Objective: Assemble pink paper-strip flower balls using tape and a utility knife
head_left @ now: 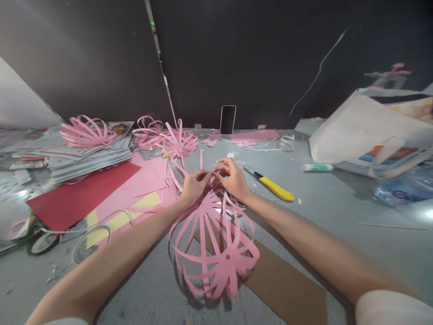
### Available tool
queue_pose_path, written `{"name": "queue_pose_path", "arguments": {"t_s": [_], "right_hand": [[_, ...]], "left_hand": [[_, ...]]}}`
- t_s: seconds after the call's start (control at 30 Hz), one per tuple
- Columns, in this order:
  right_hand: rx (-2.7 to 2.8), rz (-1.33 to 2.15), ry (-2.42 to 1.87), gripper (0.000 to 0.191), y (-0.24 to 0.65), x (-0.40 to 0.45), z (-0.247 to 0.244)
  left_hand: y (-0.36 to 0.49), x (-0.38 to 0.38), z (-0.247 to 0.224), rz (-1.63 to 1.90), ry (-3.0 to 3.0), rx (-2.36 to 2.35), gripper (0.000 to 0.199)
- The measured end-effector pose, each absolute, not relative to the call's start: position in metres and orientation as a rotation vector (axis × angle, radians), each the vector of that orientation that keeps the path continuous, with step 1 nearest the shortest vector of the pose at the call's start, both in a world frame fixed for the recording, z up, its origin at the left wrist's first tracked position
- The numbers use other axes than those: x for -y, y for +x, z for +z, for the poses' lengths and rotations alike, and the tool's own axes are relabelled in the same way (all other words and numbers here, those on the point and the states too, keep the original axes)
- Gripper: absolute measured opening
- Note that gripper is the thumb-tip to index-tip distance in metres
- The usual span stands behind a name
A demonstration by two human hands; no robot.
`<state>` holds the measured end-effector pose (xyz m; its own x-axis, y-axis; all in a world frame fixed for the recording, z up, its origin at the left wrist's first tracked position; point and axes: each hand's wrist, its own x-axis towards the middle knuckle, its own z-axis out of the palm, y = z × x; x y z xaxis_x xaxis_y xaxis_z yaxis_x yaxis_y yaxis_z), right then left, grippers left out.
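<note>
Both my hands meet at mid-table, fingertips pinched together over a small bit of pink paper strip. My left hand [194,186] and my right hand [234,179] are closed on it from either side. Just below them, towards me, lies a pink paper-strip ball [227,257], its thin bands curving out from a hub with a small hole. A brown cardboard piece [287,284] lies partly under the ball. Beside my right hand is a yellow-handled utility knife [275,187], its blade end pointing to the hand. My fingers hide the exact point of the grip.
Further pink strip balls [179,140] stand at the back left, one on a paper stack [91,158]. Red card [84,194], scissors [42,239] and cord lie left. A phone [228,119] leans on the dark panel. A glue stick [317,167] and white bag [358,131] are right.
</note>
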<state>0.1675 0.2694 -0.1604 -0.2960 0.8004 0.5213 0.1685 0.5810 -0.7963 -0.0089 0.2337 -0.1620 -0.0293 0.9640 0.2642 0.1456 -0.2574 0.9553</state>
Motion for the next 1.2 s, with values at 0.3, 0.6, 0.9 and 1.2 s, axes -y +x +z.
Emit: {"name": "queue_pose_path", "arguments": {"t_s": [0.3, 0.6, 0.9, 1.2], "right_hand": [[1.804, 0.782, -0.785, 0.038, 0.168, -0.268, -0.158], [1.807, 0.720, -0.785, 0.034, 0.168, -0.267, -0.159], [1.834, 0.616, -0.776, 0.032, 0.167, -0.264, -0.156], [1.851, 0.589, -0.827, 0.031, 0.168, -0.261, -0.155]], "left_hand": [[-0.010, -0.236, -0.163, 1.389, 1.532, -1.255, 0.025], [-0.012, -0.238, -0.166, 1.347, 1.519, -1.281, 0.029], [-0.013, -0.240, -0.168, 1.332, 1.440, -1.246, 0.032], [-0.014, -0.242, -0.173, 1.306, 1.495, -1.220, 0.034]]}}
